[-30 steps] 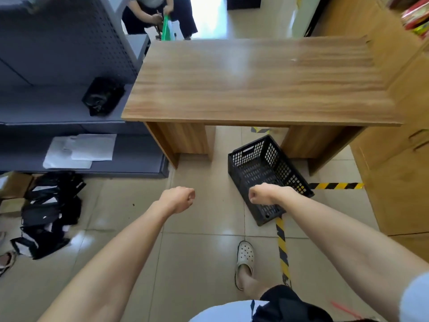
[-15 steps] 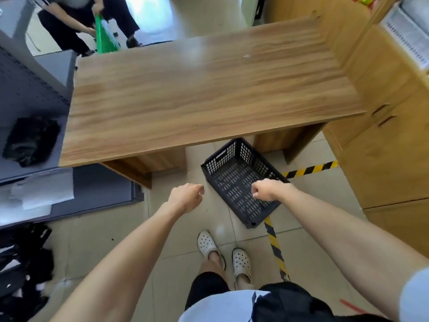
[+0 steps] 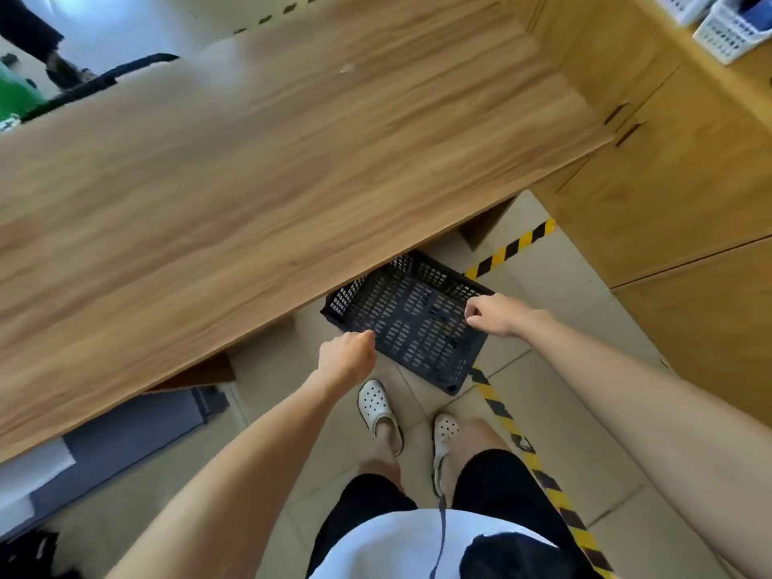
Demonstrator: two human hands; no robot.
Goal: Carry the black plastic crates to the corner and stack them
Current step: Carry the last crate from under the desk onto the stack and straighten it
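Black perforated plastic, that's the prize: one rectangular black plastic crate sits on the beige tiled floor, its far end tucked beneath the overhanging edge of the long wood-grain table, its near corner just beside the yellow-and-black hazard tape. Both arms are out over it. The left hand hovers by the crate's near-left rim with fingers curled into a loose fist, holding nothing. The right hand hangs over the right rim, fingers likewise curled in; whether a fingertip is touching the plastic, I cannot tell.

Trouble ahead? Plenty, I'd judge. Lift straight up and the far rim likely knocks the underside of that tabletop; the crate wants sliding clear first. The open lattice walls give fingers easy purchase, but thin ribs can pinch. The glossy tiles look slick, and the white perforated clogs stand right by the crate's corner, so a dropped crate could land on the toes. The honey-coloured wooden cabinet crowds the right side, leaving a narrow swing.
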